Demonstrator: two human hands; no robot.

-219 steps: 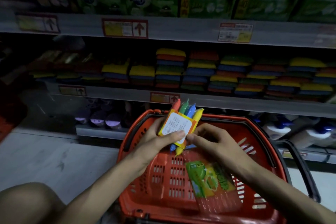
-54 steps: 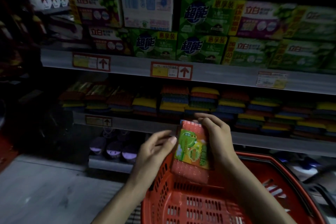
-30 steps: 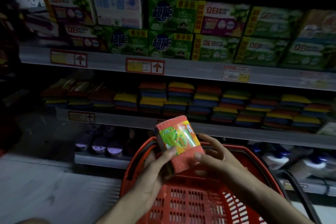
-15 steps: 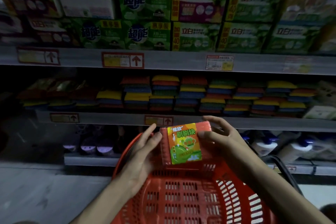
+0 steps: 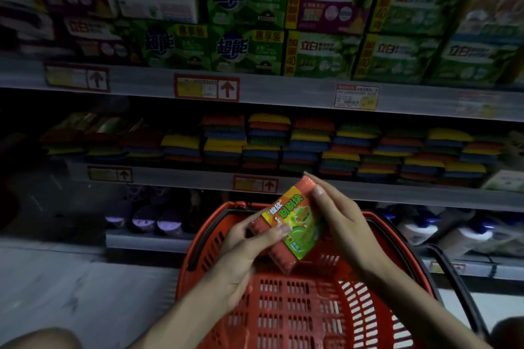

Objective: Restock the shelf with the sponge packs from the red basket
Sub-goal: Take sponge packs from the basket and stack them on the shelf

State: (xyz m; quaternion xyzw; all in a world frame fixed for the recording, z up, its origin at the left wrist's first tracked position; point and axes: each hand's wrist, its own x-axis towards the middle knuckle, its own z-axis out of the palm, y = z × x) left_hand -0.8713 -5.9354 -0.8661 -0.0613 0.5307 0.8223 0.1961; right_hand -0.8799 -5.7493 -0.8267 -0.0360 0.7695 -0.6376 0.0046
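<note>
1. I see the basket (image 5: pixel 198 238) on the floor below the shelves. What shows of its inside is slotted red floor and walls. Its black handle (image 5: pixel 450 278) hangs down on the right.
2. The pack (image 5: pixel 289 224) is up in the air over the far half of the basket, tilted, label toward me, its top corner level with the shelf (image 5: pixel 368 191) edge but not on it.
3. My left hand (image 5: pixel 243 249) grips the pack's near-left end, thumb across the front. My right hand (image 5: pixel 340 218) grips the far-right end, thumb on the face and fingers curled behind.
4. That shelf carries sponge stacks (image 5: pixel 269 142) in yellow, blue, orange and green, side by side along its length.
5. The shelf above carries boxes (image 5: pixel 320 22), mostly green, two rows high.
6. The basket's near end is cut off by the frame, and both forearms cross it.
7. The bottom shelf is dim: purple caps (image 5: pixel 153 221) on the left and white bottles (image 5: pixel 467 232) on the right, labels unreadable.
8. The far-left packs on the sponge shelf are too dark to tell apart
</note>
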